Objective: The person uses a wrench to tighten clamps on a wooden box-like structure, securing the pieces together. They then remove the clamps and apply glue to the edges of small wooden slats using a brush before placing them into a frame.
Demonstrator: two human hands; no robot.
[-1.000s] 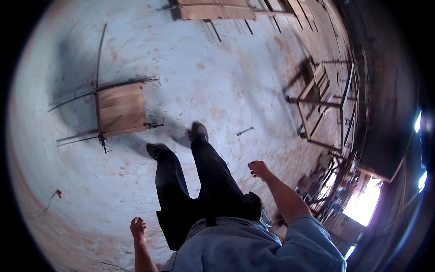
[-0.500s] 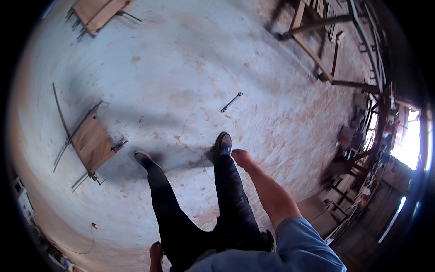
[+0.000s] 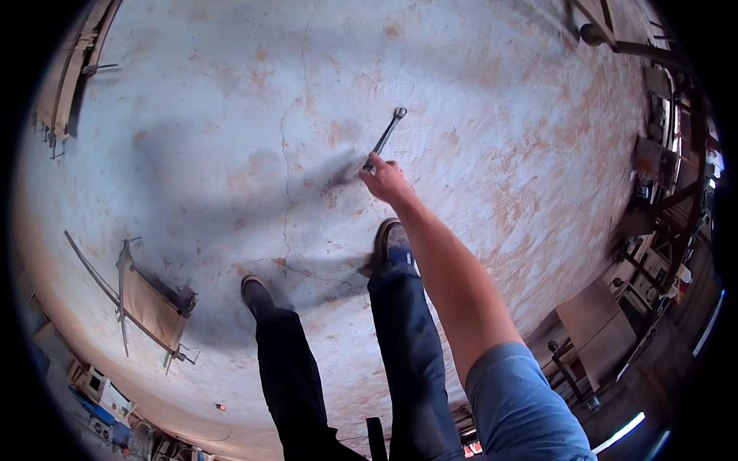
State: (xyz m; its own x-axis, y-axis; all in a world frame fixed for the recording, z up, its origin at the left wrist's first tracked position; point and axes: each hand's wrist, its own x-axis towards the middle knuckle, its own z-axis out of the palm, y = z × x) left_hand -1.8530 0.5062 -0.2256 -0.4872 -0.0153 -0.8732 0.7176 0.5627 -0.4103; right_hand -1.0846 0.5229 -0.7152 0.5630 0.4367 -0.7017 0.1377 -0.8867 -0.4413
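A dark metal wrench [image 3: 390,124] with a rounded head at its far end lies on or just above the worn, pale floor [image 3: 223,161], ahead of my right shoe. My right hand [image 3: 384,183] reaches down to its near end, fingers and thumb closed round it; the hand hides that end. Whether the wrench has left the floor is hard to tell. My left hand is out of the picture.
Left of my feet a low brown-panelled frame [image 3: 154,307] with long thin bars stands on the floor, and another panelled frame [image 3: 65,84] is at the far left. A wooden frame structure [image 3: 649,50] and cluttered shelving [image 3: 669,207] line the right side. A brown board [image 3: 592,323] stands at lower right.
My right hand has moved forward from beside my right shoe to the wrench and closed on its near end. The view has shifted, and my left hand has dropped out of it.
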